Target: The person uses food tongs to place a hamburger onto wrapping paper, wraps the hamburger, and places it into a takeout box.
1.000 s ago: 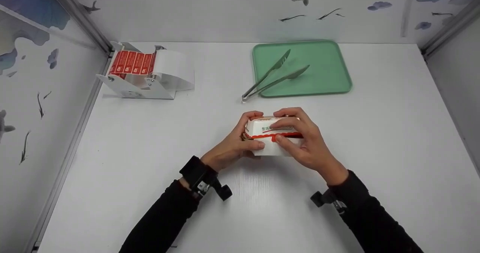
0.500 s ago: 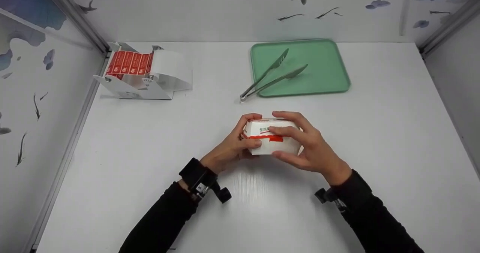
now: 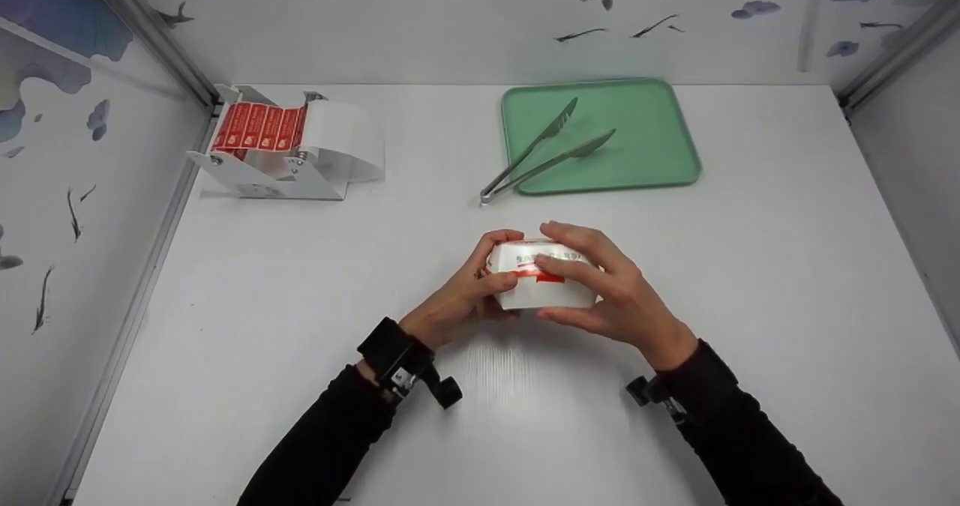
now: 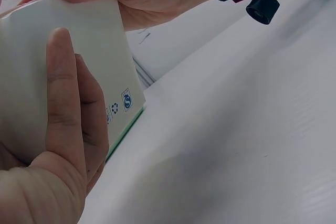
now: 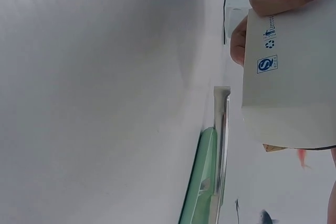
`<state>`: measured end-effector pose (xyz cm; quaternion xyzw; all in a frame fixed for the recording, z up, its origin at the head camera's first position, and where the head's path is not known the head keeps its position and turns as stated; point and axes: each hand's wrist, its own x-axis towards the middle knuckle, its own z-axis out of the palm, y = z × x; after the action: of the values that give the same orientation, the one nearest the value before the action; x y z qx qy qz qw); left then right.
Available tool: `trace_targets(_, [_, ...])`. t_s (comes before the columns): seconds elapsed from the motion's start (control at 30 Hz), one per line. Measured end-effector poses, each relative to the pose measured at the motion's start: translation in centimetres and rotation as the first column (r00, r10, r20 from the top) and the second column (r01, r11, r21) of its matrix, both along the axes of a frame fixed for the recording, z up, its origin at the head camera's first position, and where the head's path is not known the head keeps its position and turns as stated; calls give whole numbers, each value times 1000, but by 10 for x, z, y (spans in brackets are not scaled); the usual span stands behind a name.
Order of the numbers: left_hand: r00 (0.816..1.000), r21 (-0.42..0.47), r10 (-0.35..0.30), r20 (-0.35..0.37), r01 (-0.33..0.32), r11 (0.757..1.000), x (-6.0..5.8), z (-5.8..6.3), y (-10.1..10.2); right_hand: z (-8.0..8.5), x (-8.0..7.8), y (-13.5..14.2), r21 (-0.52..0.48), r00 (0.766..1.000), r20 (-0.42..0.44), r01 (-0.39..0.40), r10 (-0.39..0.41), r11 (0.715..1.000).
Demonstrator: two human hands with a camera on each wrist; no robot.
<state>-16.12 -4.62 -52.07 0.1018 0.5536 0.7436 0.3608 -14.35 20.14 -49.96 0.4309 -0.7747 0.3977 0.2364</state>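
A white paper burger box [image 3: 517, 296] with a red band and printed lettering is held just above the table in the head view. My left hand [image 3: 471, 290] grips its left end, thumb on the front and fingers behind and beneath. Across the right part of the lid lie the fingers of my right hand [image 3: 626, 296], with the thumb along the lower front. A red tab [image 3: 550, 279] shows at the front seam. The left wrist view shows the plain underside of the box [image 4: 97, 35] with blue printed marks. What the box contains is hidden.
Metal tongs [image 3: 525, 163] lie partly on a green tray [image 3: 645, 150] at the back. A white label dispenser [image 3: 300, 180] with a roll of red labels [image 3: 259, 126] stands at the back left. Walls border the white table [image 3: 787, 266].
My right thumb has slid off the red tab to the lower front of the box. A dark gap at the lid's right front has closed. My left hand has kept its grip.
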Motion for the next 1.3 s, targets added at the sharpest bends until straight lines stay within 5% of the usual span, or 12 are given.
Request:
trace_targets(0.33, [999, 57, 39, 9, -40, 998, 2, -2, 3, 0, 2, -8, -218, 989, 139, -7, 39, 976])
trace_targets(0.7, [998, 98, 58, 34, -61, 993, 4, -2, 5, -1, 1, -6, -317, 973, 223, 17, 57, 948])
trace_targets(1.0, [994, 64, 106, 17, -107, 992, 2, -2, 6, 3, 5, -9, -326, 934, 353, 69, 54, 943])
trace_targets(1.2, [991, 92, 119, 52, -124, 988, 3, -1, 7, 6, 10, -10, -364, 880, 474, 154, 40, 919])
trace_targets(1.3, [991, 93, 123, 49, -127, 988, 4, -1, 7, 4, 11, -10, -353, 879, 476, 172, 19, 920])
